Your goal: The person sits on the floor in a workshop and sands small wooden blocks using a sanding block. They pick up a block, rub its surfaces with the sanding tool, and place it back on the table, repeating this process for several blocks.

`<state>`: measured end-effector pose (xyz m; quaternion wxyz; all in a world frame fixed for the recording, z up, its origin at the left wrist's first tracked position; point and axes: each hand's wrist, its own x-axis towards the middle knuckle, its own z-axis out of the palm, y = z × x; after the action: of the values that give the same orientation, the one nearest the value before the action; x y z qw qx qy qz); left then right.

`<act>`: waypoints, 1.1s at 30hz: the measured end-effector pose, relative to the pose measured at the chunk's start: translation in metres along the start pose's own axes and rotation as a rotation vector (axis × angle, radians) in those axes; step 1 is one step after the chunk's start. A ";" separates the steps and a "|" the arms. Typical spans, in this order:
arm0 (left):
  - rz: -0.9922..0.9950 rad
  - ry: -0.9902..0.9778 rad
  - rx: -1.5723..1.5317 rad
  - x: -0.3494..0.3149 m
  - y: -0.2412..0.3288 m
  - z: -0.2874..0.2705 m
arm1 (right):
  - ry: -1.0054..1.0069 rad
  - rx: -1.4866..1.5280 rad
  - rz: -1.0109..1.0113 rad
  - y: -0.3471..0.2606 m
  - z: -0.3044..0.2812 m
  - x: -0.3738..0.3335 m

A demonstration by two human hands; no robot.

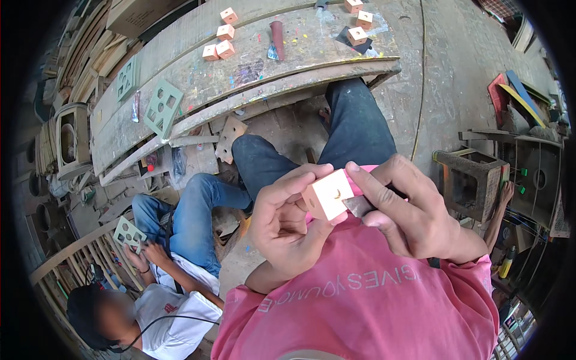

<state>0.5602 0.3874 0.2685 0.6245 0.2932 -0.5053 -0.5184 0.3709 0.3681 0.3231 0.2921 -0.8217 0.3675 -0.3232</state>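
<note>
My left hand (282, 225) is closed on a small pale wooden cube (324, 195), gripping it between thumb and fingers above my lap. A round hole with a bit of yellowish material shows in the cube's upper face. My right hand (414, 210) pinches a short grey metal blade (358, 207), whose tip meets the cube's edge near that hole. Most of the blade's handle is hidden by my fingers. My right index fingertip rests at the cube's top corner.
Ahead stands a paint-stained bench (252, 78). It carries several wooden cubes (225, 32), a brown rolled sheet (276, 39) and green plates with cut-outs (163, 108). At left a seated co-worker holds a similar green plate (129, 235). Wooden frames (474, 180) stand at right.
</note>
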 end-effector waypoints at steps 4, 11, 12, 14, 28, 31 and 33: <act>0.003 -0.021 0.005 -0.001 0.001 0.000 | 0.009 0.000 -0.055 -0.001 0.003 -0.001; 0.051 -0.025 -0.012 -0.001 -0.001 0.002 | -0.004 -0.021 -0.055 0.000 -0.001 0.000; 0.056 -0.020 -0.005 -0.002 -0.001 0.002 | 0.014 -0.010 -0.051 0.000 0.002 0.000; 0.088 -0.001 -0.016 -0.002 -0.004 0.003 | 0.036 0.034 -0.013 0.000 0.004 -0.001; 0.316 -0.016 0.250 0.010 -0.010 -0.002 | 0.062 0.133 0.087 -0.006 -0.013 0.004; 0.313 -0.016 0.262 0.010 -0.010 -0.002 | 0.050 0.105 0.047 -0.006 -0.014 0.007; 0.283 -0.007 0.282 0.009 -0.007 -0.003 | 0.054 0.085 0.033 -0.005 -0.013 0.007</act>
<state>0.5597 0.3768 0.2639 0.6422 0.3020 -0.6111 -0.3506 0.3670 0.3618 0.3369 0.3220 -0.7935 0.3745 -0.3556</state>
